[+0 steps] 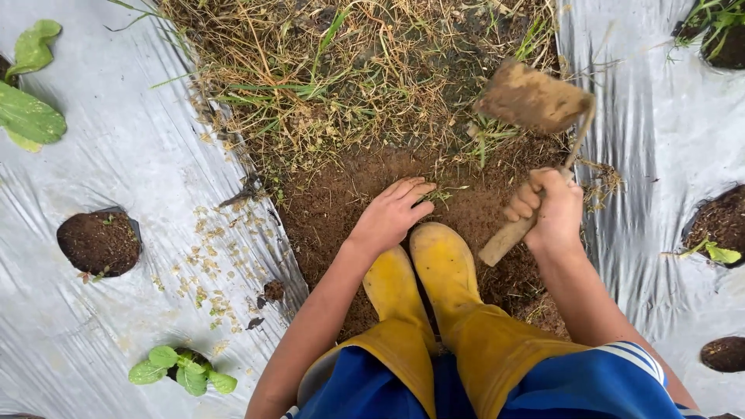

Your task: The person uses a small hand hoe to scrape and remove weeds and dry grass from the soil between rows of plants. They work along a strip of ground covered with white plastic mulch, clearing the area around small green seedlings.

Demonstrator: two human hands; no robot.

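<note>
Now your right hand (555,208) is clenched round the hoe (535,124), its muddy blade raised, seemingly blurred, over the weeds (349,85); your left hand (392,213) lies released, flat on bare soil (326,209).

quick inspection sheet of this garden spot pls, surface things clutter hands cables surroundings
surface: strip of bare brown soil between two sheets of silver plastic mulch
job's things: small hand hoe with a soil-caked blade and wooden handle, raised above the weeds
clutter: dry grass bits scattered on the left sheet
hands: left hand flat on the soil, fingers spread; right hand gripping the hoe handle
cables: nothing seen
surroundings: yellow rubber boots, blue shorts, green seedlings in planting holes in the plastic
</note>
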